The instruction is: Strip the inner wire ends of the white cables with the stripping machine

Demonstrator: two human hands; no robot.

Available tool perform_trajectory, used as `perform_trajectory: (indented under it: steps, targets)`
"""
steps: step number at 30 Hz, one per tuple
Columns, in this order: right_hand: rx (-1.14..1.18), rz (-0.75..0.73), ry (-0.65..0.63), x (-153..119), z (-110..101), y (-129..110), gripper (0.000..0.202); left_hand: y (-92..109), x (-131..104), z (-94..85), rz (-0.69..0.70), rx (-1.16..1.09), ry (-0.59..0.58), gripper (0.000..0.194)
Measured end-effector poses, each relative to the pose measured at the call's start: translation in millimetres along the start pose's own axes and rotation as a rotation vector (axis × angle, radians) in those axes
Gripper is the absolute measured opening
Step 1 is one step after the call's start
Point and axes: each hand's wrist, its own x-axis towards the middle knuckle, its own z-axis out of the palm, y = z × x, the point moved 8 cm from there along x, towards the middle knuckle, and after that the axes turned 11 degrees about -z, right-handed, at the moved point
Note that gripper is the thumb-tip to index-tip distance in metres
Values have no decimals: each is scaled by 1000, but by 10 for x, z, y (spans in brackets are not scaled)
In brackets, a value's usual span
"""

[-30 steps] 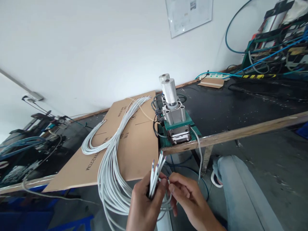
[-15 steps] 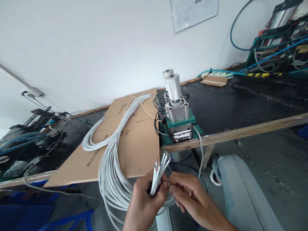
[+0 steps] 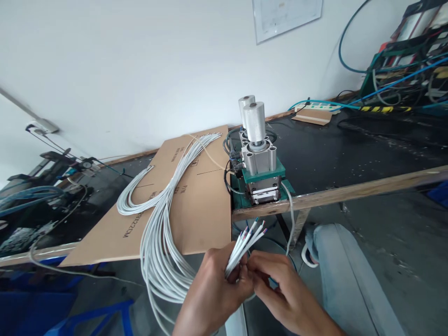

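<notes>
Lower centre, the left hand [image 3: 219,284] clasps 1 bundle of white cables [image 3: 242,250] near their ends, too overlapped to count. The right hand [image 3: 292,291] meets it there; whether it pinches 1 cable, I cannot tell. Floor [image 3: 402,252] shows between hands and table edge [image 3: 332,191]. Centre: 1 machine [image 3: 261,161], 2 knurled knobs [image 3: 256,123]. Left: 1 cardboard sheet [image 3: 206,224] under cables.

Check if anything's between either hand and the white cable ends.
Nothing visible: the left hand grips the white cable ends directly. The right hand meets the left right beside them; whether it pinches one is hidden.
</notes>
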Motion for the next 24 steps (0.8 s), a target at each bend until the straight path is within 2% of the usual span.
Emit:
perform_trajectory:
  steps: [6,10,17,24]
  targets:
    - [211,98,52,-55,66,129,43,-26,9,35,-39,-19,-2,13]
    - [323,170,7,-96,136,182,45,-135,-6,69,-60,42,-27,13]
    - [323,213,5,-123,114,225,47,-179,3,78,-49,46,-115,9]
    - [326,206,-2,-129,108,239,47,-138,5,103,-26,75,-106,13]
